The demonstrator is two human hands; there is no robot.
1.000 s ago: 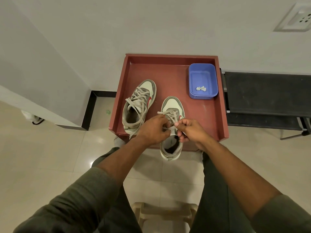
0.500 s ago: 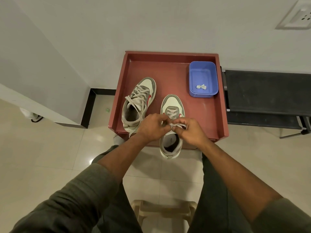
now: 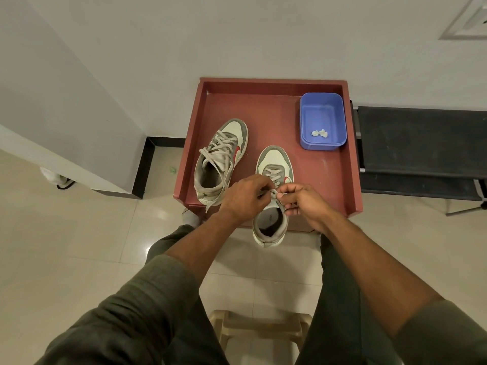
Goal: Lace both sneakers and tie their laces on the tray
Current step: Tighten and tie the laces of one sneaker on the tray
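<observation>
Tray [image 3: 271,106] sits red on the floor against the wall, both sneakers on it. Left sneaker [image 3: 232,138] has its laces threaded but loose, ends trailing over the tray's front edge. Right sneaker [image 3: 274,159] has its heel poking off that edge. Left hand [image 3: 245,197] and right hand [image 3: 303,201] each pinch the lace [image 3: 274,193] over its tongue. Blue tub [image 3: 322,119] in the far right corner holds a little crumpled scrap [image 3: 319,133].
</observation>
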